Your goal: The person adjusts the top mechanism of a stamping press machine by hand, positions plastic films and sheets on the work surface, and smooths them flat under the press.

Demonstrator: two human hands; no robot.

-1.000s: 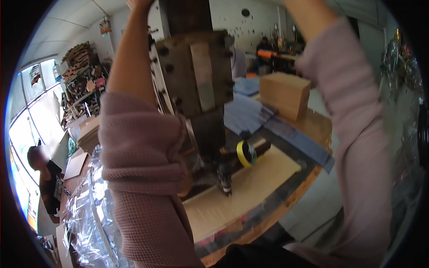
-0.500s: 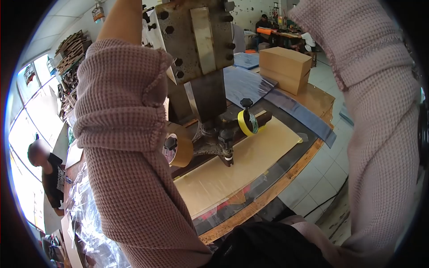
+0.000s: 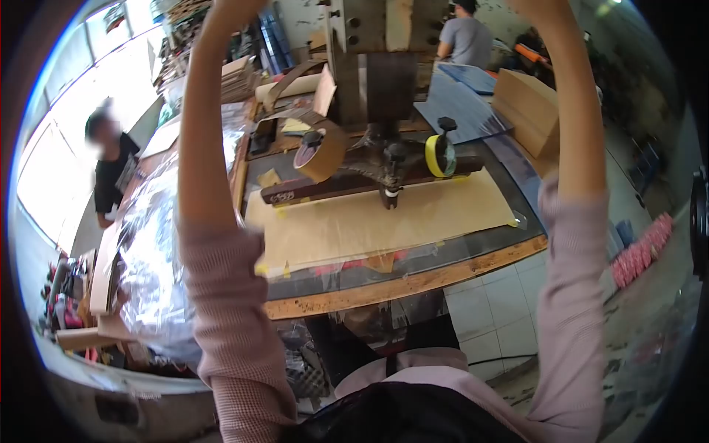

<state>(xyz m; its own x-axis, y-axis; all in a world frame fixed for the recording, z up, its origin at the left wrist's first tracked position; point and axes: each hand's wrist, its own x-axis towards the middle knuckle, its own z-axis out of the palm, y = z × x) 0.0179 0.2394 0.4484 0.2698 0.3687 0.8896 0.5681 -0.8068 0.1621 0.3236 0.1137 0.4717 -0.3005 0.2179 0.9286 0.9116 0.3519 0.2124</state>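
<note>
Both my arms reach up past the top of the view. Only the base of my left hand (image 3: 238,6) and of my right hand (image 3: 533,6) shows at the upper edge; their fingers are cut off, so what they hold is hidden. Between my forearms stands a press machine (image 3: 388,88) with a bolted metal head. Its dark crossbar (image 3: 310,192) lies over a flat tan sheet (image 3: 384,221) on the black work surface. A brown tape roll (image 3: 325,155) hangs at the bar's left knob, and a yellow tape roll (image 3: 433,156) at the right one.
A cardboard box (image 3: 526,111) and blue-grey sheets (image 3: 461,111) lie at the back right. Clear plastic wrap (image 3: 159,258) covers the left table. One person in black (image 3: 111,177) stands at left, another in grey (image 3: 469,40) behind the machine. A wooden edge (image 3: 413,277) runs in front.
My view has turned left and tipped, showing more of the table and floor. My forearms now appear farther forward, with bare skin below the wrists. The tape rolls stay on the bar.
</note>
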